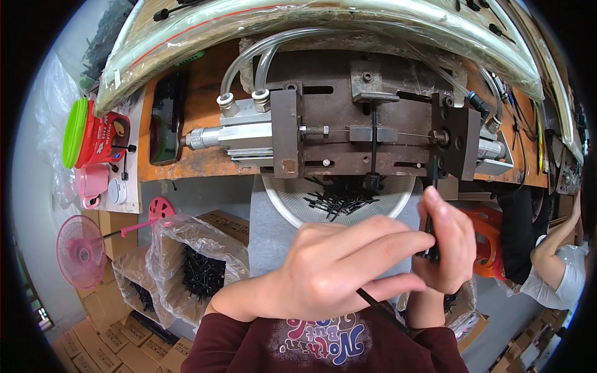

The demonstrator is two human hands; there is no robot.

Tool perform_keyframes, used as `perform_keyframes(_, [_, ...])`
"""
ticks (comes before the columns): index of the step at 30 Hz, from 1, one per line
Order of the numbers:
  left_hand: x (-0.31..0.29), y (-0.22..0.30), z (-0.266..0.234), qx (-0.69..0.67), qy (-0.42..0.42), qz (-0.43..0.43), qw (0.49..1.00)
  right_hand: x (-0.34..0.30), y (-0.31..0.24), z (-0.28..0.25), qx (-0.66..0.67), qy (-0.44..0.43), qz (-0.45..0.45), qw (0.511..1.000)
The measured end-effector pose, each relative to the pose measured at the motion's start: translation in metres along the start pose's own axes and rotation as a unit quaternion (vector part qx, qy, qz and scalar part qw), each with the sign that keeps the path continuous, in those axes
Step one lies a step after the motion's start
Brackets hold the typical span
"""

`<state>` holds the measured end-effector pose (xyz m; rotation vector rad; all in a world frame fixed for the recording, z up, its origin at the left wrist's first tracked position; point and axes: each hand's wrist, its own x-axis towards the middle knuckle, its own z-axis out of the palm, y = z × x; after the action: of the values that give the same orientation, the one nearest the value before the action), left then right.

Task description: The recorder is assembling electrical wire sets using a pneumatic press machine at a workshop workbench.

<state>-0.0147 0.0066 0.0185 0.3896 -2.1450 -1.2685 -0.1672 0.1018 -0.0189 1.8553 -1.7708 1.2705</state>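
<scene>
My left hand (336,258) reaches across in front of my body, fingers closed toward my right hand. A thin black rod (374,303) sticks out beneath its palm, apparently tucked in by the lower fingers. My right hand (449,245) is closed on a black rod (433,171) that points up toward the machine; the left fingertips meet that rod's lower part. Another black rod (374,133) with a thicker near end lies across the clamp blocks of the metal fixture (336,165), untouched. Below the fixture, a white basket (283,205) holds many black rods (339,199).
Air hoses (264,56) run to a cylinder (249,137) on the fixture. A phone (166,118) lies on the wooden bench. At left are a red tub (112,137), a pink fan (81,252) and plastic bags of black parts (202,273). Another person's arm (553,248) shows at right.
</scene>
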Motion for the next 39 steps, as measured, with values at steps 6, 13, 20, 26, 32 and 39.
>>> perform_keyframes(6, [0.003,-0.006,-0.002,0.024,0.048,0.007,0.999,0.006,0.003,0.012,0.039,0.013,-0.024,0.999])
perform_keyframes(13, [-0.004,-0.012,0.000,0.169,0.064,0.016,0.983,0.003,0.007,0.016,0.025,0.037,0.006,0.999])
perform_keyframes(20, [0.001,-0.034,0.004,0.387,0.019,0.047,0.921,-0.002,0.007,0.008,0.115,0.072,0.077,0.988])
perform_keyframes(26, [0.010,-0.036,0.004,0.403,0.029,0.037,0.914,-0.011,0.000,0.000,0.147,0.079,0.202,0.965])
perform_keyframes(32, [0.010,-0.036,0.003,0.384,0.028,0.030,0.923,-0.008,0.009,-0.005,0.227,0.076,0.125,0.963])
perform_keyframes(39, [0.003,-0.028,-0.004,0.302,0.011,0.012,0.953,0.020,0.004,-0.008,0.074,-0.022,0.089,0.993])
